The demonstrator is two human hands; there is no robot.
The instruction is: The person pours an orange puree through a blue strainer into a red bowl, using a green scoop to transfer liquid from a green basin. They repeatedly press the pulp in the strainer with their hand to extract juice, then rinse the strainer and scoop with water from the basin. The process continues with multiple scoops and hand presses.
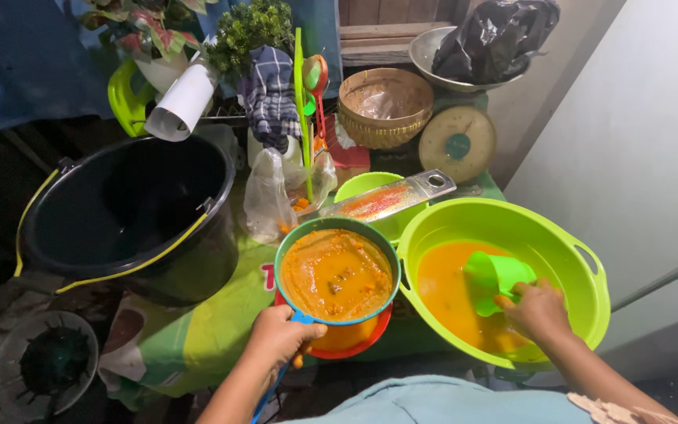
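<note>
Sieve (337, 275), round with a blue-green rim and full of thick orange pulp, sits level over a red bowl (355, 342) whose rim shows just under its near edge. The left hand (280, 336) has its grip wrapped tight round the sieve's blue handle, at the near side of the rim, thumb lying across the top.

To the right of that grip, the right hand (539, 308) is down inside a big lime-green basin (582, 302), its grip closed on the handle of a small green scoop (496, 276). The scoop is tilted, its mouth turned toward the pool of orange liquid that covers the basin's floor. Basin and sieve stand just beside each other, rims nearly touching.

Beyond the left grip, a metal grater (390, 198) smeared with orange lies across a smaller green bowl (362, 185). Further out stand a woven basket (384, 106), a round kitchen scale (457, 143) and a metal dish holding a black bag (496, 38). Left of the sieve is a large black bucket (131, 216) with a yellow-trimmed handle; beyond it, a checked cloth (270, 93), clear plastic bags (264, 196) and potted plants (246, 30). All of it rests on a bench covered with a green printed sheet (198, 330).
</note>
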